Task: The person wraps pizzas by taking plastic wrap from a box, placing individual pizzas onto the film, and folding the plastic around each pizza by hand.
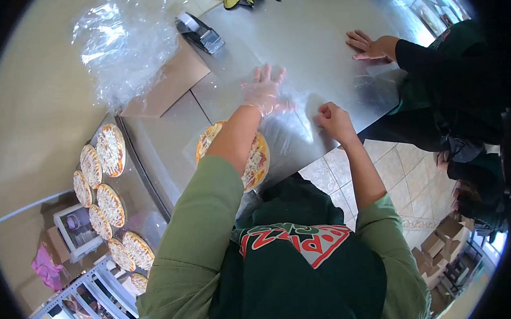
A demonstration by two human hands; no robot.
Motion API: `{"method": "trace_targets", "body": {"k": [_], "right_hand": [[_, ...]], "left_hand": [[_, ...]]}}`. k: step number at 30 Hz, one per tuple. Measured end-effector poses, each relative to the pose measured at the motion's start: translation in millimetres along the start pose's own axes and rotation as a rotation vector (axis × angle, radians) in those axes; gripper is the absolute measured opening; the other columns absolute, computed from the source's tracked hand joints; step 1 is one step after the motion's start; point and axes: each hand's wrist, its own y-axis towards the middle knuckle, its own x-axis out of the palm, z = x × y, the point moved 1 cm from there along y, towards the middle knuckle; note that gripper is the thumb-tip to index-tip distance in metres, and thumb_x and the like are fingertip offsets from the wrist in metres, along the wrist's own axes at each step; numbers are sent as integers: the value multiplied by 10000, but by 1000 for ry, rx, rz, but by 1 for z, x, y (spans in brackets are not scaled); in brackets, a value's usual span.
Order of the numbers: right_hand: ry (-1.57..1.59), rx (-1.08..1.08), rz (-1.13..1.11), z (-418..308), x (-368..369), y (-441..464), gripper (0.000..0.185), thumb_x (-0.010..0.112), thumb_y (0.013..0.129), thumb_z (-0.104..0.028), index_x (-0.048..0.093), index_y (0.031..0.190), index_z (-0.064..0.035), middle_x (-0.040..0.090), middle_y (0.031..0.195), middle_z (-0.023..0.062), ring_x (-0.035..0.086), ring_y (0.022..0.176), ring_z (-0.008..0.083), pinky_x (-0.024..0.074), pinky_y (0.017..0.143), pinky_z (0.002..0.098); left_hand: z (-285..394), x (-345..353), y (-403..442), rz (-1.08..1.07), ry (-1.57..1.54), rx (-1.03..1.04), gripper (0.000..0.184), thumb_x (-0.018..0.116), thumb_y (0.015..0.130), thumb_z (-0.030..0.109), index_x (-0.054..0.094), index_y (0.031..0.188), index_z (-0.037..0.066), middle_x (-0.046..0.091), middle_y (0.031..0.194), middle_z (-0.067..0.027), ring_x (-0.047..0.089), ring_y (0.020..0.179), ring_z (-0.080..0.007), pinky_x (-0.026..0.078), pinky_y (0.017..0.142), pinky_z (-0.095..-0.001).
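Partly, left arm (239, 136) hides pizza (259, 159).

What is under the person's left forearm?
A pizza with pale shredded topping lies beneath the left forearm. Parts of it show on both sides of the arm. The strip between is covered, so the topping there cannot be seen.

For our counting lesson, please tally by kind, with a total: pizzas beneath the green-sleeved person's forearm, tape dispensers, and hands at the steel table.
Pizza, partly hidden by the forearm: 1
Tape dispenser: 1
Hands: 3 (the person's left hand and right hand, a co-worker's hand)
Total: 5
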Motion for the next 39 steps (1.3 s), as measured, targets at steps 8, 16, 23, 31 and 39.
{"method": "trace_targets", "body": {"k": [8, 16, 23, 31, 39], "right_hand": [[212, -426, -103, -118, 46, -72, 299, 585, 781, -35, 597, 1080, -47, 601, 851, 133, 570, 664, 203, 451, 588, 302], [-386, -908, -314, -107, 182, -145, 342, 491, 772, -51, 536, 1109, -18, 505, 924, 150, 555, 860, 313, 477, 732, 381], [-334, -636, -591, -114, 164, -147, 248, 512, 815, -127, 570, 1034, -27, 550, 997, 181, 553, 930, 321, 467, 783, 395], [120, -158, -124, -77, 115, -23, 331, 563, 834, -273, 605, 976, 23, 623, 895, 151, 593, 840, 271, 459, 786, 340], [541, -37, -515, -94, 137, -27, 495, 679, 756, -250, 483, 1094, 54, 579, 971, 119, 569, 864, 189, 466, 785, 318]], "left_hand": [[-114, -19, -131, 1089, -440, 198, 601, 519, 847, 367, 368, 1323, 33, 406, 1312, -209, 343, 1245, -371, 244, 1029, -486], [-92, 51, -213, 742, -21, 469, 520, 503, 851, 353, 414, 1299, 105, 398, 1342, -133, 351, 1244, -368, 245, 1018, -525], [-125, 125, -198, 527, -280, -184, 565, 459, 869, 372, 363, 1325, 53, 364, 1349, -197, 324, 1269, -348, 243, 1020, -536], [-119, 187, -246, 618, -1506, -769, 530, 403, 904, 393, 360, 1297, 41, 451, 1256, -134, 430, 1153, -249, 338, 930, -403], [-60, 107, -248, 535, -2139, -675, 441, 422, 892, 435, 429, 1205, 123, 504, 1158, -45, 484, 983, -167, 366, 787, -358]]}}
